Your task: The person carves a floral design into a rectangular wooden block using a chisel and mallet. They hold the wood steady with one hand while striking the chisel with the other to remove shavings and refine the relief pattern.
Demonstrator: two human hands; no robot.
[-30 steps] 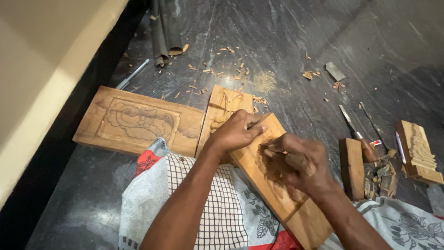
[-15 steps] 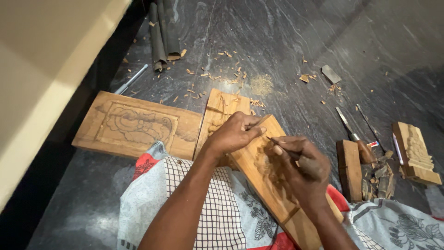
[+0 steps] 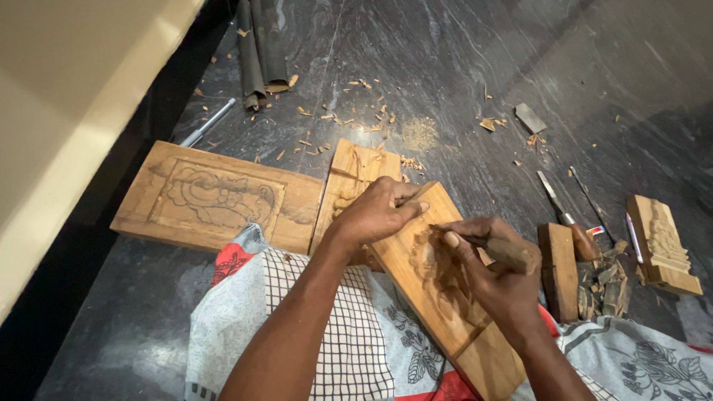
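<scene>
**Two hands at work on a carved wooden panel**

Seen from the head camera, a person sits on a dark stone floor (image 3: 460,67) with a long wooden panel (image 3: 445,297) propped slantwise across the lap, over patterned cloth (image 3: 327,327). The left hand (image 3: 379,212) lies closed over the panel's upper edge, fingers curled down and pressing on the wood. The right hand (image 3: 494,271) is clenched around a wooden-handled carving tool (image 3: 505,251), its tip set against the hollowed relief in the panel's middle.

Just to the left lies a wider carved board (image 3: 215,197) with a scrolling design inside a rectangular frame; a third carved piece (image 3: 355,167) shows beneath the left hand. To the right, near the right hand, a small wooden block (image 3: 558,269) stands beside a heap of offcuts (image 3: 605,286). Two chisels (image 3: 561,208) lie on the floor beyond it, and a small ornate carved block (image 3: 662,245) rests at the far right. Wood chips (image 3: 356,111) are scattered across the floor above the panels.
</scene>
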